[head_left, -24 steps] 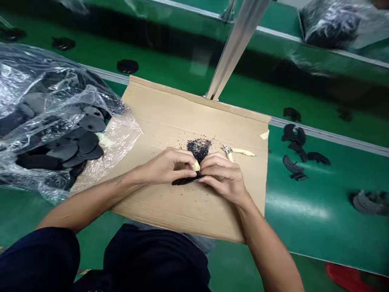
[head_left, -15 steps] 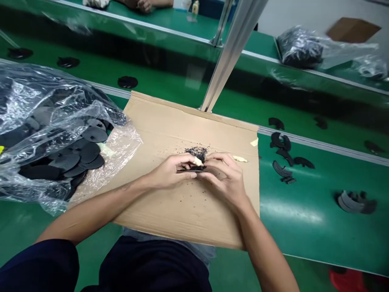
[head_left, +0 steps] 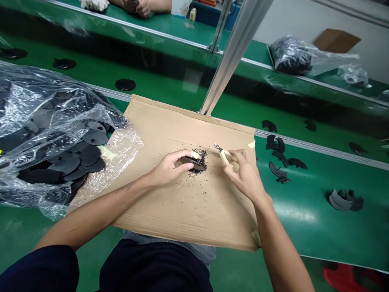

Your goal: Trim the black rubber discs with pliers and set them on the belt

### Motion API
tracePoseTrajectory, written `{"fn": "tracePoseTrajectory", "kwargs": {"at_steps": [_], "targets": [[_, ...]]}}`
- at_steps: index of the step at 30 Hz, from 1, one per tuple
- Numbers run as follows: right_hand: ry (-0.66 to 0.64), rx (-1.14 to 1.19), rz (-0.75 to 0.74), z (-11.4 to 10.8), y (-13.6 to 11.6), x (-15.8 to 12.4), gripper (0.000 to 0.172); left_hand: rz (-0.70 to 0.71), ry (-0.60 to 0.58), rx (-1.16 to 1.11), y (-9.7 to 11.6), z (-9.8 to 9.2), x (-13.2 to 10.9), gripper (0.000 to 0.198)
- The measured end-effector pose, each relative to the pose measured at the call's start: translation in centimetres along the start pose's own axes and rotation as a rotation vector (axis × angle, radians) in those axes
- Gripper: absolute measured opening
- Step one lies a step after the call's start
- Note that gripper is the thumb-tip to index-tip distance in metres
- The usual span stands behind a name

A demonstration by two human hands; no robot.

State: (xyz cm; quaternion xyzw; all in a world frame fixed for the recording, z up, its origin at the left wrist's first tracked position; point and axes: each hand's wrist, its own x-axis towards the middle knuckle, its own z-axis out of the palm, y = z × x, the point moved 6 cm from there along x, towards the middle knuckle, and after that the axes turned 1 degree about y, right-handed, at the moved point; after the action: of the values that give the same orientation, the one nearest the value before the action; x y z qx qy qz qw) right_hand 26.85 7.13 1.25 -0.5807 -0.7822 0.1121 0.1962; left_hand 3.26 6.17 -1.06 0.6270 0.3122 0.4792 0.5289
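A flat sheet of cardboard (head_left: 185,202) lies on the green bench in front of me. My left hand (head_left: 170,167) is closed on a thin black disc (head_left: 194,163), held just above a small heap of black trimmings (head_left: 201,156). To the right of the heap, my right hand (head_left: 243,172) grips a pair of small cutters (head_left: 223,153) with cream handles, jaws pointing up and left toward the disc. The two hands are apart.
A clear plastic bag (head_left: 45,134) of black discs lies at the left. Cut black arc pieces (head_left: 281,162) sit on the green bench right of the cardboard, more on the conveyor (head_left: 124,84) behind. A metal post (head_left: 231,52) rises behind the cardboard. Another person's hands (head_left: 139,6) rest far back.
My right hand left the disc, moved right and picked up the cutters. My left hand kept the disc and moved it over the heap of trimmings.
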Motion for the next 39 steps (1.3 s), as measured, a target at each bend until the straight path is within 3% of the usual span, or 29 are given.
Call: {"fn": "tracePoseTrajectory", "kwargs": {"at_steps": [5, 8, 18, 32, 39], "targets": [[0.001, 0.379, -0.035, 2.0, -3.7, 0.7, 0.032, -0.032, 0.05, 0.017, -0.4, -0.5, -0.2, 0.025], [-0.015, 0.443, -0.107, 2.9, -4.3, 0.0, 0.033, 0.001, 0.041, 0.054, 0.0, -0.5, -0.1, 0.021], [0.127, 0.229, -0.43, 1.6, -4.7, -1.3, 0.036, 0.176, 0.028, 0.304, 1.4, -0.5, -0.2, 0.017], [0.066, 0.149, -0.367, 1.5, -4.7, -1.6, 0.04, 0.244, 0.022, 0.362, 1.8, -0.2, -0.4, 0.013], [0.067, 0.077, -0.389, 1.2, -5.3, -2.1, 0.03, 0.31, -0.012, 0.412, 2.1, 0.0, -0.5, 0.013]]}}
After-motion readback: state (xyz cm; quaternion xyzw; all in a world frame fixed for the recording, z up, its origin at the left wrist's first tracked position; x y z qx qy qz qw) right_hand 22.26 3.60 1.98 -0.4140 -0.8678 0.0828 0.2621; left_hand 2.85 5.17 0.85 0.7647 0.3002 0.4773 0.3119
